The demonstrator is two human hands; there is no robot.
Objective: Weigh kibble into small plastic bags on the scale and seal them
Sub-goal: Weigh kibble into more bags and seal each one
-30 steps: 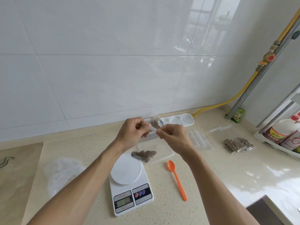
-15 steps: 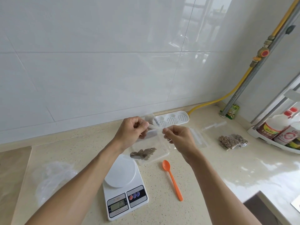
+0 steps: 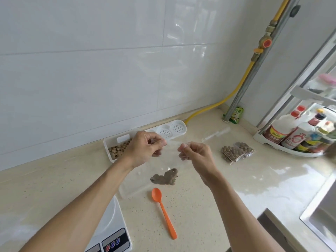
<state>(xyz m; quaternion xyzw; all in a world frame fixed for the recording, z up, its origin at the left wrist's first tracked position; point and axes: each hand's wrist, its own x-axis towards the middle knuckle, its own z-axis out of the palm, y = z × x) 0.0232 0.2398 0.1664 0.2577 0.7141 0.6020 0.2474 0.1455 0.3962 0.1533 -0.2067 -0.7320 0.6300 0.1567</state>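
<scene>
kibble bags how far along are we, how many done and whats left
Done: two filled clear bags of brown kibble lie on the counter at right. In hand: left hand and right hand pinch the top of a clear plastic bag holding kibble. Left: more kibble in the white tray.

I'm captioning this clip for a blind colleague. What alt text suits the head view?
Two hands, left hand and right hand, pinch the top of a clear bag holding kibble above a counter, with an orange spoon, a white scale and filled bags nearby.
</scene>
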